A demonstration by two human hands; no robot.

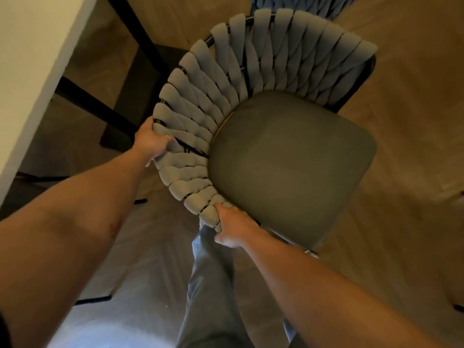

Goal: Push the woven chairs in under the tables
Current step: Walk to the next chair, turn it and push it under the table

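Observation:
A woven chair [288,156] with a curved back of thick grey bands and a grey seat cushion fills the middle of the view, seen from above. My left hand [150,141] grips the left part of the woven backrest rim. My right hand [233,228] grips the near end of that rim, beside the cushion. A white table [27,79] runs along the left edge, with its black legs [140,38] under it. The chair stands to the right of the table, apart from it.
A second woven chair [301,5] shows at the top edge, behind the first one. My trouser leg [211,285] stands just below the chair. Wooden floor [414,121] spreads to the right. Thin black chair feet [95,300] lie at the lower left.

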